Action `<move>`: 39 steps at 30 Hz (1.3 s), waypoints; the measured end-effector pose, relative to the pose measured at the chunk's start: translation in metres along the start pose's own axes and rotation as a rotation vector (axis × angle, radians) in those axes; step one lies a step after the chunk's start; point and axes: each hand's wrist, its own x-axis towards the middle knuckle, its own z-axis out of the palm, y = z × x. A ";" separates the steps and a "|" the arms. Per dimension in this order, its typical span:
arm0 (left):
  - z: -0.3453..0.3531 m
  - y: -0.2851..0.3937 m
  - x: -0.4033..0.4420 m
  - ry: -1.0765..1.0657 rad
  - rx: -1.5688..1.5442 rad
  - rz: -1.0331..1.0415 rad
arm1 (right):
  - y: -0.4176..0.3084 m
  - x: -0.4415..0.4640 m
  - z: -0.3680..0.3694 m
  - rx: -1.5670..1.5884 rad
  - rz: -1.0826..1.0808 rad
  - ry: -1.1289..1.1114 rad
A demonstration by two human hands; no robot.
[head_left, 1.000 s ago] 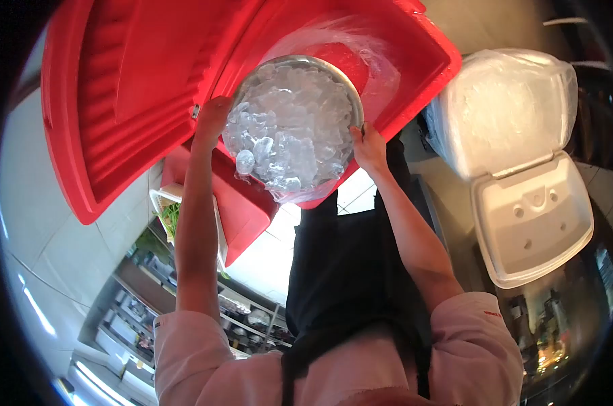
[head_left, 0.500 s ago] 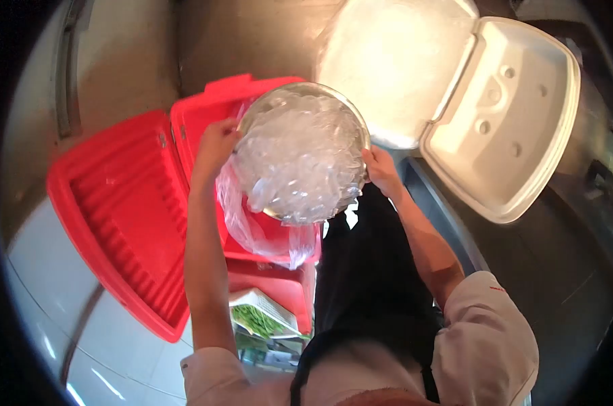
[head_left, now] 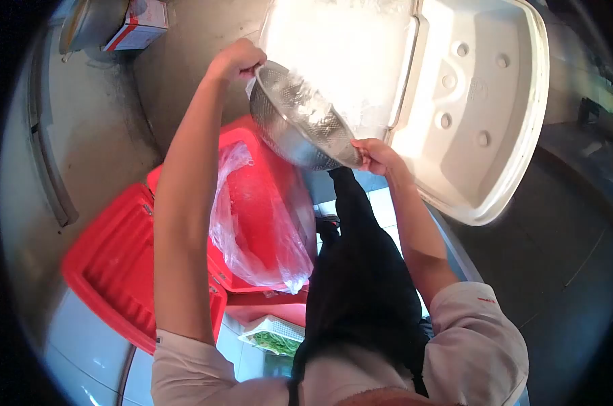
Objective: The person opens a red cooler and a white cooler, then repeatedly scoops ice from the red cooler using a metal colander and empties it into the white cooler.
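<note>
A perforated metal bowl is tipped on its side, its opening towards the white cooler. My left hand grips its upper left rim, fingers closed. On the lower right rim my right hand is closed too. Some ice shows blurred at the bowl's mouth. Bright glare hides most of what lies inside the white cooler, whose lid stands open on the right. Below the bowl is the open red cooler with a clear plastic bag in it.
The red cooler's ribbed lid hangs open at the lower left. Under it, a white basket holds green vegetables. A red and white box sits at the top left. A dark surface lies to the right.
The bowl, full of ice before, has moved from over the red cooler to the white one and been tipped, with most of its ice gone. Both hands kept hold; the view has shifted.
</note>
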 end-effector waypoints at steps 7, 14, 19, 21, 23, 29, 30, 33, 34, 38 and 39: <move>0.040 -0.075 -0.078 0.057 -0.407 0.096 | -0.049 -0.059 0.018 -0.507 -0.183 0.214; 0.135 -0.127 -0.118 0.035 -0.795 0.002 | -0.097 -0.048 -0.012 -1.207 -0.667 0.697; 0.219 -0.086 -0.109 0.357 -0.945 -0.110 | -0.093 -0.105 0.002 -0.794 -0.319 0.636; 0.241 -0.058 -0.116 0.476 -1.035 -0.102 | -0.077 -0.115 -0.001 -0.411 -0.052 0.480; 0.284 -0.037 -0.099 0.586 -1.051 -0.092 | -0.077 -0.117 -0.026 -0.242 0.151 0.153; 0.269 -0.130 -0.161 0.316 -1.284 0.061 | -0.084 -0.108 -0.013 -0.078 0.160 0.007; 0.295 -0.181 -0.169 0.492 -0.997 0.036 | -0.080 -0.111 0.000 -0.063 0.155 -0.059; 0.336 -0.326 -0.229 0.575 -0.647 -0.451 | -0.074 -0.119 0.028 -0.059 0.185 -0.199; 0.347 -0.361 -0.255 0.636 -0.482 -0.690 | -0.076 -0.122 0.033 -0.078 0.194 -0.142; 0.397 -0.475 -0.325 0.643 0.065 -0.955 | -0.067 -0.112 0.051 -0.297 0.114 0.069; 0.412 -0.491 -0.326 0.723 0.172 -0.885 | -0.065 -0.107 0.057 -0.373 0.117 0.066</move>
